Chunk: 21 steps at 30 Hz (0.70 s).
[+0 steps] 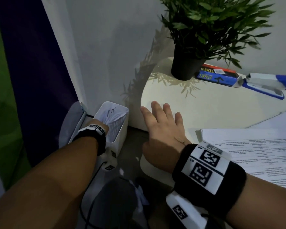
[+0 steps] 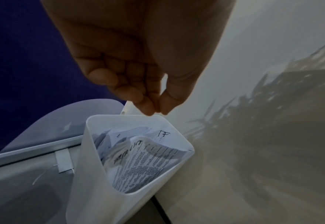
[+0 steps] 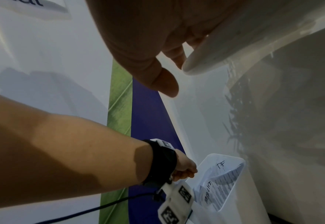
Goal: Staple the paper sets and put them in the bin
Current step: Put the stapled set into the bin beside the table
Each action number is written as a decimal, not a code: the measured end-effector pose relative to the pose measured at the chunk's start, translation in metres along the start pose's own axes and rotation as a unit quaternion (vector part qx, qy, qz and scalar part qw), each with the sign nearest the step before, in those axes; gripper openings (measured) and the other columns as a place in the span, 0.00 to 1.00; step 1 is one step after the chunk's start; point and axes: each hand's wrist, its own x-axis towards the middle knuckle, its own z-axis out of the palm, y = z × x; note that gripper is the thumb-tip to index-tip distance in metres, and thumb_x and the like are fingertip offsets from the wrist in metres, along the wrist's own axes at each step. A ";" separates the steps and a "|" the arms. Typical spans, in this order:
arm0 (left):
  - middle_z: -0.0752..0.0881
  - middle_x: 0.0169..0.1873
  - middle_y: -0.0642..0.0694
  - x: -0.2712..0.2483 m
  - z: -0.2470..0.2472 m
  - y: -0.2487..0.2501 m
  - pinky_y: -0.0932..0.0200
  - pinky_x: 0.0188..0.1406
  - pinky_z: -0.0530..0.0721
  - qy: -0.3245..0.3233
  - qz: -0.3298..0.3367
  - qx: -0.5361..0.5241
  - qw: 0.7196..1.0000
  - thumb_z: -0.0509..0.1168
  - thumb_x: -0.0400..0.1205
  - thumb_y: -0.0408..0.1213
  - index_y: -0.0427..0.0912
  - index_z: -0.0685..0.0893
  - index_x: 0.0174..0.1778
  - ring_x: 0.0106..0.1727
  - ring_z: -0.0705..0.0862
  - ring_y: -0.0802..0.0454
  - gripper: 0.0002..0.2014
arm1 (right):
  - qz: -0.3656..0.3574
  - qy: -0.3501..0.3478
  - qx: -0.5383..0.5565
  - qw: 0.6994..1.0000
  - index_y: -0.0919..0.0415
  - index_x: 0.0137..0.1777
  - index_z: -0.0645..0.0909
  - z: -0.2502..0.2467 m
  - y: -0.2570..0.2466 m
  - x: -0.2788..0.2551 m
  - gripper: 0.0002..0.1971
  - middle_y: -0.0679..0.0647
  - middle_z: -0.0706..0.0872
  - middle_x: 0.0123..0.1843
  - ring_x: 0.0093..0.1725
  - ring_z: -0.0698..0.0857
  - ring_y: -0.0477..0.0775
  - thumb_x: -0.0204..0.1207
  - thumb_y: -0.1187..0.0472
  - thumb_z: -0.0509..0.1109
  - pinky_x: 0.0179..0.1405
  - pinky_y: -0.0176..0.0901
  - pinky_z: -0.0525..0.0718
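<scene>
Left hand [image 2: 138,72] hangs over the bin [image 2: 92,174], fingers loosely curled, fingertips [image 2: 148,108] bunched against the thumb just above the far rim. We see nothing held between them; the hand looks empty. From the head view the same hand [image 1: 102,125] sits at the near rim of the bin [image 1: 118,138], mostly hidden by the wrist band.

Right hand [image 1: 162,124] lies spread and flat at the edge of the table [image 1: 205,103], fingers straight, palm down, gripping nothing. In the right wrist view the fingers go over the table edge [image 3: 215,60] while the thumb [image 3: 165,84] hangs free below it.

The bin stands on the floor, left of the table and close to the wall. Inside it we note papers [image 2: 144,163], bent and crumpled, printed text showing, some handwritten marks on top. They fill much of the bin. Whether staples are in them we cannot tell.

On the table, near right: a stack of printed sheets [image 1: 257,156], lying flat. Far right: a blue and white stapler [image 1: 267,83], well apart from both hands. Beside it a box marked STAPLES [image 1: 218,76], touching or nearly touching the stapler's nose. Behind the box, a potted plant [image 1: 186,65] in a dark pot.
</scene>
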 end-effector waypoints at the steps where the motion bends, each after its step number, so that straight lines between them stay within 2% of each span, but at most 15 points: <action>1: 0.68 0.76 0.37 0.003 0.001 0.002 0.45 0.76 0.67 0.006 0.006 -0.007 1.000 0.57 0.82 0.53 0.39 0.65 0.78 0.77 0.67 0.38 0.31 | -0.002 -0.002 0.000 1.000 0.50 0.84 0.38 0.000 0.001 0.000 0.50 0.52 0.35 0.85 0.83 0.33 0.61 0.71 0.54 0.70 0.79 0.63 0.35; 2: 0.71 0.74 0.37 0.005 0.003 0.002 0.48 0.74 0.69 0.013 0.010 -0.004 1.000 0.60 0.82 0.51 0.37 0.69 0.76 0.76 0.69 0.39 0.29 | -0.004 -0.004 -0.001 1.000 0.50 0.84 0.37 0.000 0.001 0.000 0.51 0.51 0.35 0.84 0.83 0.33 0.61 0.70 0.54 0.71 0.79 0.63 0.35; 4: 0.77 0.68 0.33 0.008 0.007 0.002 0.47 0.66 0.74 0.021 0.014 -0.024 0.999 0.65 0.81 0.43 0.32 0.74 0.70 0.69 0.76 0.37 0.25 | -0.006 -0.003 0.003 1.000 0.49 0.84 0.37 0.000 0.002 0.001 0.49 0.51 0.35 0.84 0.83 0.32 0.61 0.72 0.54 0.69 0.79 0.63 0.34; 5: 0.77 0.68 0.32 0.011 0.009 0.000 0.47 0.65 0.75 0.020 0.013 -0.023 0.999 0.65 0.81 0.41 0.31 0.75 0.70 0.68 0.76 0.36 0.24 | -0.007 -0.003 0.004 1.000 0.49 0.84 0.37 0.000 0.002 0.002 0.48 0.51 0.35 0.84 0.83 0.33 0.61 0.73 0.53 0.68 0.79 0.64 0.34; 8: 0.72 0.73 0.36 0.013 0.009 -0.002 0.43 0.72 0.72 -0.030 -0.021 0.050 0.998 0.60 0.84 0.49 0.38 0.70 0.75 0.73 0.72 0.36 0.26 | -0.009 0.000 -0.002 1.000 0.49 0.84 0.38 0.001 0.002 0.002 0.48 0.51 0.35 0.84 0.83 0.33 0.61 0.72 0.52 0.69 0.79 0.65 0.35; 10: 0.70 0.74 0.39 0.011 0.006 -0.002 0.46 0.74 0.70 -0.015 -0.011 0.024 1.000 0.55 0.86 0.50 0.41 0.68 0.76 0.74 0.71 0.40 0.25 | -0.009 0.001 -0.001 1.000 0.48 0.84 0.38 0.001 0.001 0.002 0.49 0.51 0.35 0.84 0.83 0.33 0.61 0.71 0.50 0.69 0.80 0.65 0.36; 12: 0.69 0.76 0.42 0.014 0.004 -0.005 0.51 0.74 0.69 -0.011 0.031 -0.014 0.999 0.49 0.88 0.48 0.43 0.67 0.77 0.74 0.70 0.43 0.23 | -0.011 0.002 -0.002 1.000 0.49 0.84 0.38 0.001 0.001 0.002 0.50 0.51 0.36 0.84 0.83 0.34 0.61 0.70 0.50 0.70 0.80 0.66 0.37; 13: 0.70 0.76 0.42 0.012 0.003 -0.007 0.52 0.74 0.69 -0.012 0.047 -0.043 0.998 0.49 0.88 0.47 0.43 0.68 0.77 0.74 0.71 0.43 0.23 | -0.013 0.003 -0.003 1.000 0.49 0.84 0.38 0.000 0.001 0.001 0.50 0.51 0.36 0.84 0.83 0.34 0.61 0.71 0.50 0.70 0.79 0.66 0.37; 15: 0.76 0.71 0.40 0.003 0.001 -0.009 0.52 0.72 0.71 -0.011 0.048 -0.120 0.992 0.54 0.87 0.42 0.39 0.75 0.72 0.71 0.75 0.42 0.19 | -0.018 0.009 -0.004 1.000 0.50 0.84 0.39 -0.002 0.002 -0.001 0.48 0.52 0.37 0.84 0.83 0.35 0.61 0.72 0.52 0.69 0.79 0.66 0.38; 18: 0.86 0.59 0.41 -0.020 -0.008 -0.008 0.55 0.65 0.78 0.070 0.073 -0.278 0.955 0.63 0.82 0.31 0.36 0.87 0.57 0.60 0.83 0.43 0.11 | -0.024 0.001 0.002 1.000 0.49 0.84 0.42 -0.006 0.003 -0.003 0.46 0.53 0.38 0.85 0.83 0.35 0.61 0.73 0.51 0.68 0.79 0.65 0.37; 20: 0.87 0.49 0.45 -0.051 -0.025 -0.003 0.57 0.58 0.79 0.118 0.090 -0.383 0.912 0.65 0.79 0.29 0.38 0.88 0.49 0.50 0.84 0.48 0.08 | -0.031 -0.007 0.027 0.999 0.46 0.84 0.46 -0.009 0.005 -0.005 0.44 0.51 0.40 0.86 0.83 0.36 0.61 0.73 0.54 0.69 0.79 0.65 0.36; 21: 0.87 0.44 0.44 -0.072 -0.037 0.004 0.55 0.51 0.81 0.123 0.097 -0.446 0.881 0.66 0.79 0.29 0.40 0.88 0.46 0.43 0.83 0.48 0.06 | -0.040 -0.004 0.057 0.998 0.44 0.83 0.50 -0.012 0.008 -0.007 0.41 0.50 0.44 0.86 0.84 0.37 0.61 0.74 0.56 0.69 0.80 0.64 0.36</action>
